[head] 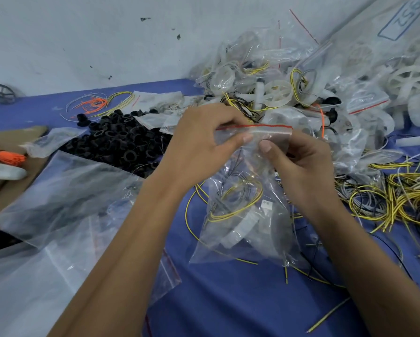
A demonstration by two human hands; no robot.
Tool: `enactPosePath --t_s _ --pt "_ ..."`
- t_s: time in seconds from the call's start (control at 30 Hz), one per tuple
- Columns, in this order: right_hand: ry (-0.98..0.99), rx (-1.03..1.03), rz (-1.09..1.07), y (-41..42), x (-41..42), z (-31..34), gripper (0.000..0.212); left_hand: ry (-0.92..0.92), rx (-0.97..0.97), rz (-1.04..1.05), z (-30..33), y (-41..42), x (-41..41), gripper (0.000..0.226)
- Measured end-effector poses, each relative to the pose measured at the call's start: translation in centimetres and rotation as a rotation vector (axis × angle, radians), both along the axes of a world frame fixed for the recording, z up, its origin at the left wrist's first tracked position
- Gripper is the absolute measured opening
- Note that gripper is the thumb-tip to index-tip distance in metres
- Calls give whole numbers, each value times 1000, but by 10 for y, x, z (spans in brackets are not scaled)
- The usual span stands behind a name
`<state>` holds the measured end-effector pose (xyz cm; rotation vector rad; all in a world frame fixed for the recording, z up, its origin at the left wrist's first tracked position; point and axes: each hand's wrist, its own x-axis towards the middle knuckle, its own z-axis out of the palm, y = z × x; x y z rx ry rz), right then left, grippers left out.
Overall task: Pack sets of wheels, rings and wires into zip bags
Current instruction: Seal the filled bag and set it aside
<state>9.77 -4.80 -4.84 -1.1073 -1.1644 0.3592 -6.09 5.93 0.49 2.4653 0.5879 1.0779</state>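
Both hands' grip, left hand (204, 139), right hand (299, 161), pinching red-striped zip bag (240, 215), its small label unreadable

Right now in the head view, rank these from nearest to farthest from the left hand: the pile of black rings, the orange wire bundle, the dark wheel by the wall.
1. Pile of black rings: just left of the left hand.
2. Orange wire bundle: left edge.
3. Dark wheel: far left, against the wall.

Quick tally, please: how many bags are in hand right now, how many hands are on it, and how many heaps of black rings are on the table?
Clear zip bag with red seal strip, held: 1
Hands pinching its top, left hand and right hand: 2
Heap of black plastic rings: 1
Total: 4
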Motion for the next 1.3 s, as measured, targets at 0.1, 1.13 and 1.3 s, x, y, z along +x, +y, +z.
enactPosePath --t_s 0.1,1.13,1.3 --pt "-3 16 -8 3 3 -2 11 -3 -33 8 -4 2 2 8" --pt "183 47 70 4 7 0 20 90 52 -88 -3 -8 10 10" --pt "123 18 58 3 10 -2 17 94 82 -67 -2 -8 9 7"
